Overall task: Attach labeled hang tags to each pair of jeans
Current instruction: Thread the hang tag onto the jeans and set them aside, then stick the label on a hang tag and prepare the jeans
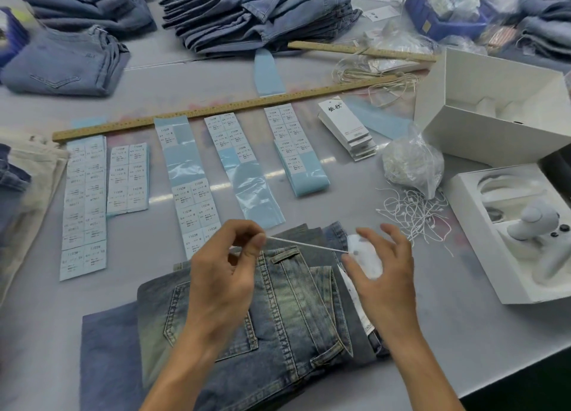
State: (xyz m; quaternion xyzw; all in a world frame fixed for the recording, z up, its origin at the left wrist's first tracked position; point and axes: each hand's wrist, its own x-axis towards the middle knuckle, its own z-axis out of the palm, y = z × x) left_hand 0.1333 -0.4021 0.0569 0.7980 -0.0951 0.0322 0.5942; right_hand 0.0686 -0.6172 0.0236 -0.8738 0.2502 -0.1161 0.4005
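Clearly, label sheets (197, 219) printed "1103#", jeans (293, 302)

Faded denim jeans (278, 311), glossy label backing (185, 166), wooden ruler (216, 107).

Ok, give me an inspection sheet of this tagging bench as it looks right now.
Surface: grey table, crowded.
Job's things: folded jeans in front; hang tag; white string taut between both hands; label strips in rows; tag stack.
Clutter: two wooden rulers, loose strings, plastic bag, open white boxes.
Hands: left hand pinches string; right hand holds tag.
Cables: nothing seen.
Surroundings: jeans stacks behind.
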